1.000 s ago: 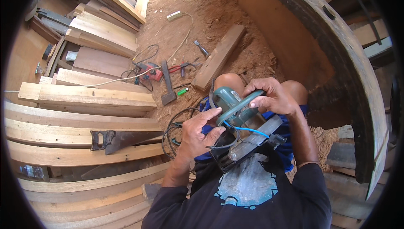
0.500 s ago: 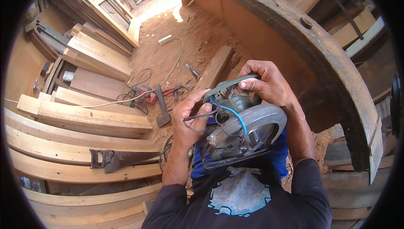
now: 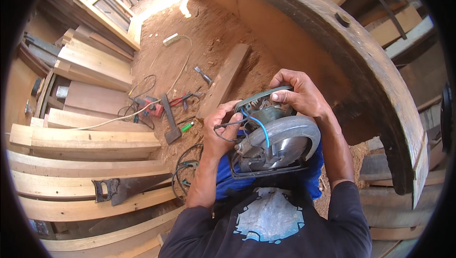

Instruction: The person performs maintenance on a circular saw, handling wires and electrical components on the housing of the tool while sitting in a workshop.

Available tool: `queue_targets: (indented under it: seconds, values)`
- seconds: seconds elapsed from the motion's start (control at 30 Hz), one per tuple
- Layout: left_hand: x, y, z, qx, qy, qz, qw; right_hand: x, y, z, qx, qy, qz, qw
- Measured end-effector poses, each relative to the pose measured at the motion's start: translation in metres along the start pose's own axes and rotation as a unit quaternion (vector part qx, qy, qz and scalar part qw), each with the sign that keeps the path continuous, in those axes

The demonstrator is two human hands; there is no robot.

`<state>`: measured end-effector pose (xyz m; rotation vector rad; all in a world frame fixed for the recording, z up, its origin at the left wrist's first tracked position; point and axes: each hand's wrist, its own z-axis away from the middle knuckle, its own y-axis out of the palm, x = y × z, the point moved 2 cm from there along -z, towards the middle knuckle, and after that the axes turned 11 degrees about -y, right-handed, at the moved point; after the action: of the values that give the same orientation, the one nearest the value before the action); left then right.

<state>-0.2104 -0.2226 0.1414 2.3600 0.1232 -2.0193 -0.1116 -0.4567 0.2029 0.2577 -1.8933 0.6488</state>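
Note:
A circular saw [image 3: 294, 130] with a grey blade guard rests in my lap, its base plate toward me. Its green handle housing [image 3: 262, 97] looks opened, with wiring bared inside. My left hand [image 3: 219, 127] is closed around the left end of that housing, thumb toward me. A blue wire [image 3: 264, 132] loops out over the guard, and a thin black wire [image 3: 228, 126] curves by my left thumb. My right hand [image 3: 300, 94] pinches the right end of the housing between thumb and curled fingers. Part of the saw's motor body is hidden beneath the handle.
On the sawdust floor lie a hammer [image 3: 170, 120], a green-handled screwdriver [image 3: 187, 127], a chisel [image 3: 203, 75], a red power tool [image 3: 151, 107] and a wooden plank [image 3: 225, 80]. A handsaw [image 3: 128, 187] lies on stacked beams [image 3: 85, 139] at left. A large curved wooden piece [image 3: 365, 63] stands at right.
The view has shifted, so the surroundings sit further left. The green-handled screwdriver now shows beside my left hand. Both hands keep their grip on the handle housing, the saw tilting slightly.

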Motion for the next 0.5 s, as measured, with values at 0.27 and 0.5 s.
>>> queue_targets:
  seconds: [0.27,0.5]
  values:
    - [0.029,-0.041,0.029,-0.082,-0.006,-0.027,0.996,0.012,0.049,-0.016,0.092,-0.028,0.004,0.995]
    - [0.043,-0.038,0.020,-0.028,-0.065,0.018,0.997,-0.008,0.037,-0.001,0.165,-0.101,0.076,0.978]
